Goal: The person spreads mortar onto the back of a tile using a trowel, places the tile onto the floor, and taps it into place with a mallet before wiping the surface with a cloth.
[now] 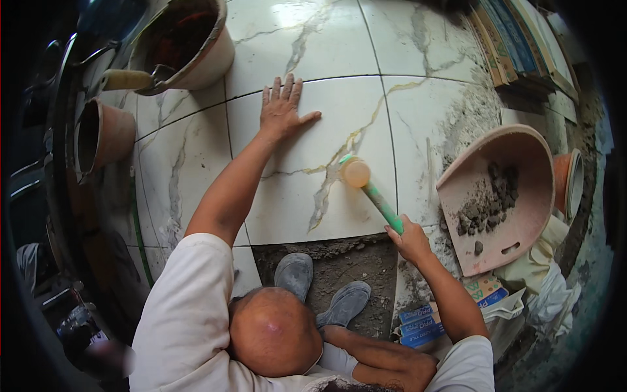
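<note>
My left hand (282, 112) lies flat on a white marbled floor tile (277, 206), fingers spread, close to the tile's far edge. My right hand (413, 240) is wrapped round the green handle of a mallet (382, 206). The mallet's pale yellowish head (356, 173) is over the middle of the same tile; whether it touches the surface I cannot tell. Dark joints separate this tile from its neighbours. Along the tile's near edge runs a bed of rough grey mortar or soil (375, 261), where my grey shoes (294, 274) are.
At far left stands a large bucket (219, 62) with a wooden-handled trowel (127, 80) across its rim, beside a smaller bucket (117, 134). To the right lies a pink scoop (532, 202) holding grey lumps. Cardboard boxes (506, 42) are far right; blue boxes (418, 333) sit near my right forearm.
</note>
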`<state>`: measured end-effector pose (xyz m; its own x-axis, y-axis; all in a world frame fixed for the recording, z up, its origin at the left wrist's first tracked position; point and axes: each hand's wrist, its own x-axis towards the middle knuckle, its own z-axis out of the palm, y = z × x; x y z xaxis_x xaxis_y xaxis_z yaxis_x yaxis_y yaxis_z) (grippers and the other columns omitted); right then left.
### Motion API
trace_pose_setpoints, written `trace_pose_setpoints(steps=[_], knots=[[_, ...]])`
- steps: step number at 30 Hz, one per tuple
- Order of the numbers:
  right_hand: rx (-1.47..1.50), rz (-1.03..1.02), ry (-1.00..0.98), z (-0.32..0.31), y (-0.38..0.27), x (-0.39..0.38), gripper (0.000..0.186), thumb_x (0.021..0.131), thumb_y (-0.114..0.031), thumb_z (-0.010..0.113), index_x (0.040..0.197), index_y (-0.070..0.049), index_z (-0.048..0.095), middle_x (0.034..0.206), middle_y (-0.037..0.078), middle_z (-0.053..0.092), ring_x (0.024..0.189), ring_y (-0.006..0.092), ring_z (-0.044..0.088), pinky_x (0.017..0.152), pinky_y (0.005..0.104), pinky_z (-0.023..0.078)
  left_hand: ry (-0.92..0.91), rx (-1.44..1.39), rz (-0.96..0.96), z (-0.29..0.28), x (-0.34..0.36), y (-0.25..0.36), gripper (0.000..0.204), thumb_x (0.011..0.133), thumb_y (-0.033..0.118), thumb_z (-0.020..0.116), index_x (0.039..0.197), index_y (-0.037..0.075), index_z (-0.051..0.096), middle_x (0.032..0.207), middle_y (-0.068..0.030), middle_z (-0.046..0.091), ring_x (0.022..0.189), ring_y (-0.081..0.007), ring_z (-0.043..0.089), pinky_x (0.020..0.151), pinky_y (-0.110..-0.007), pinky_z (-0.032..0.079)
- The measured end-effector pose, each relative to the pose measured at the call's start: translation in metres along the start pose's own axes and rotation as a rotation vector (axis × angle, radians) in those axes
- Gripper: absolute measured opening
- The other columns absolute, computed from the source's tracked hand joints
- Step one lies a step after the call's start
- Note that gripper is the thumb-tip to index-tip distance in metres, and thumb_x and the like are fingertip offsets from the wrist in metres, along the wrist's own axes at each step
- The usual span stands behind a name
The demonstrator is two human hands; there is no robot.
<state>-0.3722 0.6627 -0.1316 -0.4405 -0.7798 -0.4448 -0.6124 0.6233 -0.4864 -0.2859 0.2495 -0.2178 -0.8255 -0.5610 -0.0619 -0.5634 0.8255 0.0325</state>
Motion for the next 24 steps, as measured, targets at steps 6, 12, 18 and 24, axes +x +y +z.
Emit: trace_pose_setpoints(steps=[6,12,18,24], knots=[[0.326,0.072,0.153,-0.011,-0.010,-0.003,0.037,0.090,-0.037,0.066,0.087,-0.001,0.055,0.067,0.020,0.060,0.060,0.0410,0.060,0.058,0.0434,0.048,0.009,-0.002,-0.048,-0.005,-0.003,-0.001,0.103,0.081,0.084,0.037,0.156,0.015,0.020,0.162,-0.0095,0.016,0.150,-0.0327,0.009,0.121,-0.051,0.006],[0.391,-0.094,0.000,-0.010,-0.015,0.021,0.038,0.088,-0.038,0.067,0.085,-0.001,0.054,0.064,0.021,0.057,0.060,0.0416,0.059,0.058,0.0431,0.047,-0.028,-0.089,-0.010,0.000,-0.011,-0.028,0.092,0.091,0.072,0.033,0.155,0.008,0.018,0.162,-0.0128,0.014,0.150,-0.0316,0.009,0.122,-0.045,0.007],[0.162,-0.102,-0.117,-0.025,-0.033,0.018,0.033,0.087,-0.033,0.070,0.086,-0.003,0.058,0.065,0.021,0.060,0.064,0.0422,0.062,0.058,0.0461,0.048,-0.032,-0.096,-0.159,-0.008,-0.055,-0.093,0.102,0.087,0.074,0.043,0.154,0.003,0.015,0.161,-0.0212,0.009,0.150,-0.0335,0.008,0.121,-0.045,0.009],[0.297,-0.299,-0.066,-0.008,-0.040,0.011,0.034,0.087,-0.037,0.070,0.089,-0.005,0.058,0.067,0.018,0.062,0.064,0.0411,0.063,0.058,0.0456,0.050,-0.204,-0.054,0.037,-0.022,-0.150,-0.116,0.098,0.089,0.070,0.044,0.154,0.003,0.015,0.160,-0.0221,0.013,0.149,-0.0353,0.012,0.121,-0.049,0.011]])
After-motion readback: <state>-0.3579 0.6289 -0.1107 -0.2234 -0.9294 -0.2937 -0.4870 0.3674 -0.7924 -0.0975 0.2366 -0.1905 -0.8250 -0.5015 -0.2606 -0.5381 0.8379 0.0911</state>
